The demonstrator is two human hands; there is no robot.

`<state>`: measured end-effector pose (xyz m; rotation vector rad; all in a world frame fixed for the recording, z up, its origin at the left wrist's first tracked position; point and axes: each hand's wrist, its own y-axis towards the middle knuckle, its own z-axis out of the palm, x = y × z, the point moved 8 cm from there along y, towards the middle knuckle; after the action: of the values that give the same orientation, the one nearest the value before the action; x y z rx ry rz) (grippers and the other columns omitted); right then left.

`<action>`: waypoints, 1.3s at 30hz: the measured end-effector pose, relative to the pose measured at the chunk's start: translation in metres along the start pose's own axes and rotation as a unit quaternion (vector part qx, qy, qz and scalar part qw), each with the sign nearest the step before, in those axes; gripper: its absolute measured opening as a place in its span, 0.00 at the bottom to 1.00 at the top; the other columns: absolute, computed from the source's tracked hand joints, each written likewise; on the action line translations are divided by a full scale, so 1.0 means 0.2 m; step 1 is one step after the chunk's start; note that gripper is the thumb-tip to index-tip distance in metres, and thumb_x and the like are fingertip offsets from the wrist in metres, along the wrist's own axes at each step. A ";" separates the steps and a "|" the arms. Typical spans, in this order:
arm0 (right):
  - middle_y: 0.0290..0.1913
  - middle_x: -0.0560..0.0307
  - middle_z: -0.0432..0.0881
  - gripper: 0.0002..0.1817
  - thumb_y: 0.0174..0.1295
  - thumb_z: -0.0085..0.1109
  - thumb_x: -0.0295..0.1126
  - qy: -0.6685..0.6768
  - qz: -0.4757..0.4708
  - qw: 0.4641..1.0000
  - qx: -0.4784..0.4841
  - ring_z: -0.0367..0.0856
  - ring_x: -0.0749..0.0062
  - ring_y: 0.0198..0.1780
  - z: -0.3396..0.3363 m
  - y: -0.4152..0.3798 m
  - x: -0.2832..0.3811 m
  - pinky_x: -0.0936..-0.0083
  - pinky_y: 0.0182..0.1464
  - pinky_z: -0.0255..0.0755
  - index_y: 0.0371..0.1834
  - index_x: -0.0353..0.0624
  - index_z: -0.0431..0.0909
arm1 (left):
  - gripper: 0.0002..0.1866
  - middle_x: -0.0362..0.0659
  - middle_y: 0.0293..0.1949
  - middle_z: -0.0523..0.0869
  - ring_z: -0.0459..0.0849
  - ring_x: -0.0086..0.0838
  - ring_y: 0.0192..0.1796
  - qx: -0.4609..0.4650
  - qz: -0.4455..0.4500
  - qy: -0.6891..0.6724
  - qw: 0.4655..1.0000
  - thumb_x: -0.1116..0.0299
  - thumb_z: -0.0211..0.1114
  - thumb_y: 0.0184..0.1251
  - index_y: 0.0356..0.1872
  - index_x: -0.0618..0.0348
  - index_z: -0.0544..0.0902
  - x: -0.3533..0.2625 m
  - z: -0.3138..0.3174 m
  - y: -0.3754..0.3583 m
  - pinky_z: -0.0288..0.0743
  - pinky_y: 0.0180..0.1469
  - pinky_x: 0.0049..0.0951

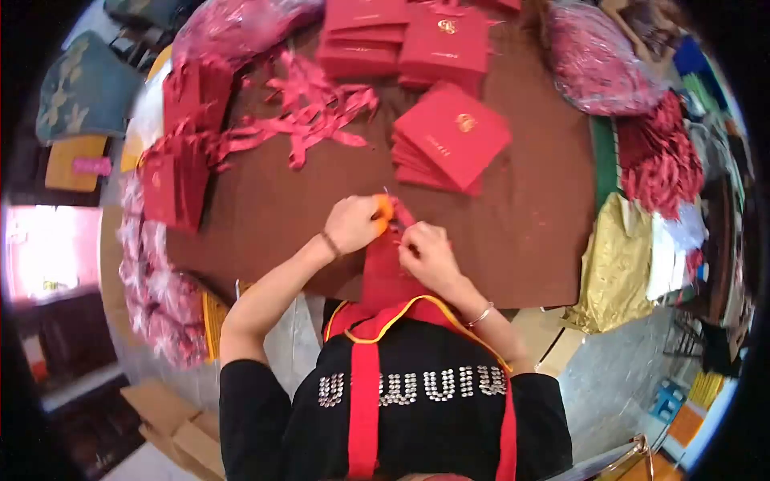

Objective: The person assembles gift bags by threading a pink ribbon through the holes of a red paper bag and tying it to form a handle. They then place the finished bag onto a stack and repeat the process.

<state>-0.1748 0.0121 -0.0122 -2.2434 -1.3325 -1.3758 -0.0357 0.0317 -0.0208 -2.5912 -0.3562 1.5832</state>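
My left hand (353,222) and my right hand (427,255) meet over a red paper bag (385,272) that stands against the near edge of the brown table (529,232). My left fingers, one with an orange cover, pinch a red ribbon (399,211) at the bag's top. The right hand grips the bag's upper edge beside it. A heap of loose red ribbons (309,120) lies further back on the left.
Stacks of flat red bags with gold print lie at mid table (451,138) and at the back (445,44). More red bags (172,184) stand at the left. Plastic sacks of red goods (597,60), red tassels (662,164) and a gold sheet (613,268) line the right.
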 end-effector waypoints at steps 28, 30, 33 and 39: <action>0.35 0.57 0.75 0.11 0.59 0.55 0.36 -0.037 0.037 0.999 0.007 0.73 0.64 0.41 0.11 0.02 0.06 0.66 0.48 0.58 0.42 0.47 0.69 | 0.35 0.50 0.68 0.59 0.58 0.42 0.69 -0.088 0.050 -0.141 0.985 0.67 0.59 0.66 0.71 0.52 0.51 0.48 -0.10 -0.19 0.54 0.68 0.39; 0.36 0.56 0.76 0.11 0.60 0.55 0.35 0.007 0.046 0.999 0.004 0.73 0.64 0.42 0.08 0.02 0.07 0.66 0.49 0.58 0.43 0.46 0.69 | 0.38 0.49 0.66 0.62 0.62 0.39 0.65 -0.098 0.041 -0.149 0.983 0.69 0.60 0.65 0.71 0.51 0.49 0.60 -0.07 -0.31 0.59 0.64 0.35; 0.39 0.54 0.77 0.11 0.59 0.55 0.35 0.056 0.052 0.997 -0.017 0.75 0.61 0.44 0.04 0.03 0.09 0.66 0.46 0.58 0.42 0.45 0.69 | 0.39 0.50 0.60 0.70 0.72 0.35 0.55 -0.150 -0.003 -0.213 0.966 0.74 0.62 0.62 0.71 0.55 0.51 0.75 0.07 -0.50 0.67 0.57 0.29; 0.42 0.56 0.76 0.15 0.60 0.55 0.37 0.058 0.022 0.998 0.005 0.73 0.64 0.46 0.06 0.06 0.14 0.67 0.51 0.58 0.48 0.45 0.69 | 0.37 0.49 0.58 0.71 0.73 0.33 0.53 -0.034 0.285 0.055 0.956 0.75 0.62 0.62 0.70 0.56 0.53 0.48 -0.08 -0.51 0.67 0.57 0.29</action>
<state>-0.1532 0.0282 0.0067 -2.1372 -1.2421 -1.4564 0.0054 0.1539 -0.0779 -2.9941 0.3936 1.5635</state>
